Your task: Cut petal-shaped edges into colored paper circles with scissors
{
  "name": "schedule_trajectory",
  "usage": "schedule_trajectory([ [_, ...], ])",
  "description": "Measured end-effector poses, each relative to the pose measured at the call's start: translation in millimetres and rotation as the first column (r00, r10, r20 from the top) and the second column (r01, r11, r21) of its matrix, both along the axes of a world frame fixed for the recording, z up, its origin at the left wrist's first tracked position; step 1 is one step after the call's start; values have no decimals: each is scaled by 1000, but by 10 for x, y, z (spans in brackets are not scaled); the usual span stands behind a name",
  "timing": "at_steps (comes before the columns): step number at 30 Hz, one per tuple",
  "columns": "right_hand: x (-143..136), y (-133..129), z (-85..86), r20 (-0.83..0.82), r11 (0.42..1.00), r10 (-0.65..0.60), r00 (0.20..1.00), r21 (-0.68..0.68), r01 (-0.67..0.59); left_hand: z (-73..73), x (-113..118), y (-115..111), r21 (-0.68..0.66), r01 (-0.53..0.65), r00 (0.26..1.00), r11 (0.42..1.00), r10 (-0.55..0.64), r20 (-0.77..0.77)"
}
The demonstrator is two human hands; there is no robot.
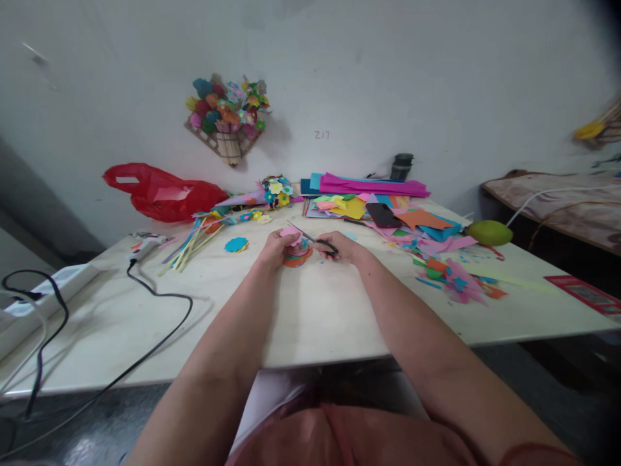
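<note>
One pink paper piece (pixel 290 234): small, flat and plain pink, its edge curved where it shows; partly covered by fingers, so its full outline cannot be told. It is at the middle of the table (pixel 330 317), just above the tabletop.
Left hand (pixel 276 247): grasping the pink paper piece between thumb and fingers.
Scissors (pixel 326 246): black handles, slim metal blades pointing toward the pink paper piece; whether the blades are parted is too small to tell.
Right hand (pixel 343 246): closed around the scissors' handles.
Paper stack (pixel 297 260): layered rounded pieces between the hands, with orange at the bottom and pink and blue edges above.
Blue scalloped paper (pixel 235 244): flat on the table, left of the left hand, a yellow edge showing under it.
Left side: thin paper strips (pixel 187 246), and behind them a red plastic bag (pixel 167 194).
Back: a bunch of paper flowers (pixel 277 189) and bright folded sheets (pixel 373 186).
Right side: a dark phone (pixel 383 215) on coloured paper, loose scraps (pixel 458 278) nearer the front.
Wall: a hanging flower arrangement (pixel 228 113), many-coloured, above the table.
</note>
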State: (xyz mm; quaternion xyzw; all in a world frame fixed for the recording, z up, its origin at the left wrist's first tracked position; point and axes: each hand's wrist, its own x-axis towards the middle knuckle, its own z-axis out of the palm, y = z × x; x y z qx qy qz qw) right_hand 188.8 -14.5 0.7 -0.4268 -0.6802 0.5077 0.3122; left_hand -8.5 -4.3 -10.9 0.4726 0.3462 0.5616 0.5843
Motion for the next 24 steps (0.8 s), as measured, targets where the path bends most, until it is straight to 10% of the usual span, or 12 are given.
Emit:
schedule_trajectory([
  [24,54,108,-132,-47,1000,17,999,6,-17,8,8,-12,6,98,995,995,-98,11],
])
